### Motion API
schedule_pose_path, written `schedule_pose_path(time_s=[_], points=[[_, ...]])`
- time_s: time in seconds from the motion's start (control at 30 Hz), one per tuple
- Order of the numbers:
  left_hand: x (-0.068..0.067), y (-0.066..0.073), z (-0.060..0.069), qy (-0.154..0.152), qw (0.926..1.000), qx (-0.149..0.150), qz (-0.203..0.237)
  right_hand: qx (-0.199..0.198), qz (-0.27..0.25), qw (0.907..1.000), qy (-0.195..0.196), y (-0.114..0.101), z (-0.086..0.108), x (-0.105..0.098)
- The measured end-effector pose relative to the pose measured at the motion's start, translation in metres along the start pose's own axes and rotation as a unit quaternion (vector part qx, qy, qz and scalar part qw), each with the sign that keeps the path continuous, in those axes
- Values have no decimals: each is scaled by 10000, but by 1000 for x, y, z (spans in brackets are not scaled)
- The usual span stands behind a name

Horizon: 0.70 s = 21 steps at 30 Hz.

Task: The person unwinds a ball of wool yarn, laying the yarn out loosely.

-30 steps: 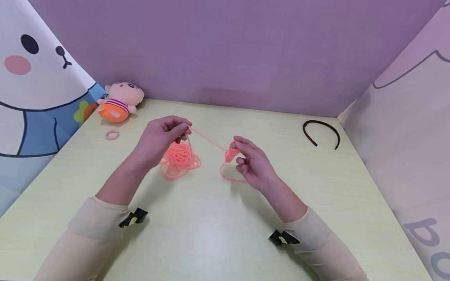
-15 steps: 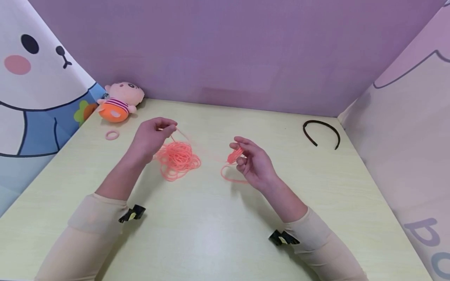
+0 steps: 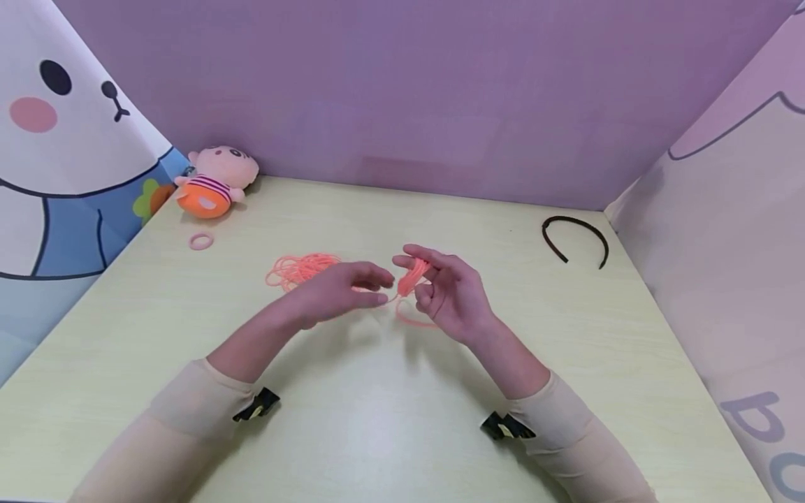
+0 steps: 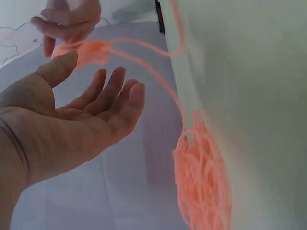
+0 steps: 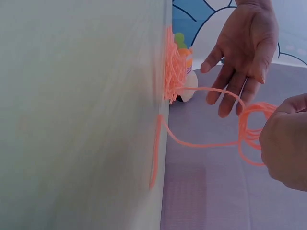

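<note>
My right hand [image 3: 458,302] holds a small coil of coral-pink yarn [image 3: 412,277], looped about its fingers above the table. In the right wrist view the coil's loops [image 5: 244,125] stick out from the curled fingers. My left hand [image 3: 336,292] is just left of the coil, palm up with loosely bent, spread fingers and nothing gripped, as the left wrist view shows. A loose tangled heap of the same yarn [image 3: 300,269] lies on the table, partly behind the left hand. One strand links the heap to the coil; another hangs from the coil to the tabletop.
A plush toy [image 3: 212,181] in orange shorts sits at the table's back left corner, with a pink ring [image 3: 200,241] before it. A dark headband [image 3: 577,221] lies at the back right. Fabric walls stand behind and on both sides of the pale table [image 3: 377,419].
My left hand has let go of the strand it pinched, first moving left, then right and down to the coil. The right hand has shifted slightly, its coil now more upright.
</note>
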<state>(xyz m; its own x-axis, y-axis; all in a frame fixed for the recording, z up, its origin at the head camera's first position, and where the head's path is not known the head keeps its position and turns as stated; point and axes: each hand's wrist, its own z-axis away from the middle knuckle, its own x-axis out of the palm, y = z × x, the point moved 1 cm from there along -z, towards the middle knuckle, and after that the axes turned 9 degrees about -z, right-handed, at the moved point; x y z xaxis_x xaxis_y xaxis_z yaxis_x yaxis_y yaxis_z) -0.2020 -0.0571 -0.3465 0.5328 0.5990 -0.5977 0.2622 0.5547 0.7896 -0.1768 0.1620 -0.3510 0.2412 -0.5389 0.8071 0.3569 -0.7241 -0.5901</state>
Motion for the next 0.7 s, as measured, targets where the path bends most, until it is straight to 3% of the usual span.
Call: schedule_pose_path(time_s=[0.13, 0.27, 0.47, 0.7], points=[[12, 0, -1, -373, 9992, -42, 145, 49, -69, 9993, -376, 0, 1, 1], [13, -1, -3, -377, 9990, -63, 235, 82, 13, 9985, -550, -1, 2, 2], [-4, -7, -4, 157, 9992, -310, 189, 213, 226, 9984, -465, 0, 1, 0], [-30, -11, -1, 710, 9947, -612, 417, 432, 662, 9968, -92, 1, 1, -1]])
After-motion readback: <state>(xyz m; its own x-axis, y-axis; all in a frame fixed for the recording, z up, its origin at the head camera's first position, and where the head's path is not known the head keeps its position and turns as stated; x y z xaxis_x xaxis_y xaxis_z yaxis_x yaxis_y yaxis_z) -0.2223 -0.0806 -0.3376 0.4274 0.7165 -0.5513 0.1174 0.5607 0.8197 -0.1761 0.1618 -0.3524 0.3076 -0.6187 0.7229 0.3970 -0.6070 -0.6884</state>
